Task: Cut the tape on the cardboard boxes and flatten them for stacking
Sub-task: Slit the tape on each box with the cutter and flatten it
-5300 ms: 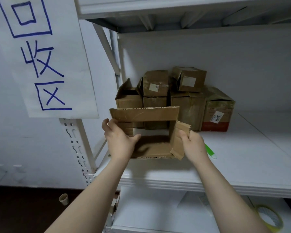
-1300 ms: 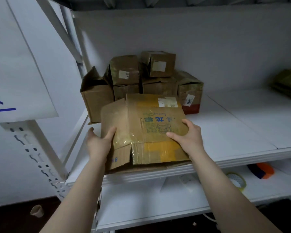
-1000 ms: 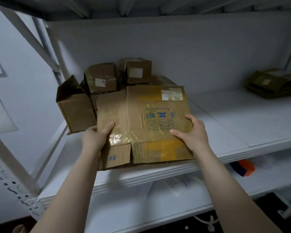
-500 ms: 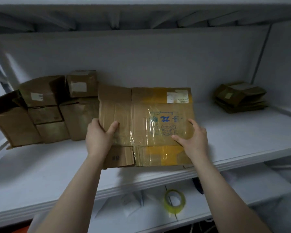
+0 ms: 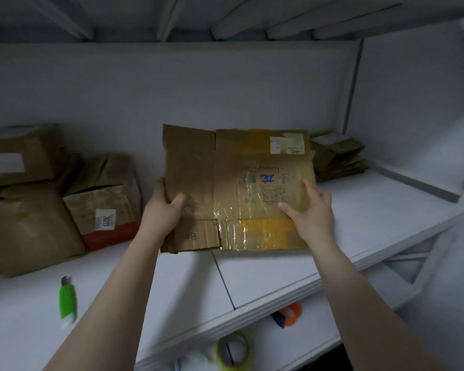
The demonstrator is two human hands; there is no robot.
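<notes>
Both hands hold one flattened box [image 5: 241, 183]: the left hand [image 5: 162, 210] grips its left edge, thumb on the top face and fingers curled underneath, while the right hand [image 5: 312, 212] pinches the right edge, with thumb and forefinger lying on the printed face and the other fingers hidden behind it. That box is tilted, far edge raised, with its near edge low over the white shelf [image 5: 265, 274]; whether it touches the board I cannot tell. Clear tape and yellow patches cover its face, and a white label sits at its far right corner. Just behind its right side lies a stack of flattened cardboard [image 5: 338, 156]. Left of it stand several unflattened boxes [image 5: 102, 199], one with a red base. Nearer the viewer and well to its left lies a green utility knife [image 5: 67, 299]. Below it, on the lower shelf board, sit a tape roll [image 5: 233, 349] and an orange-and-blue object [image 5: 287, 314].
</notes>
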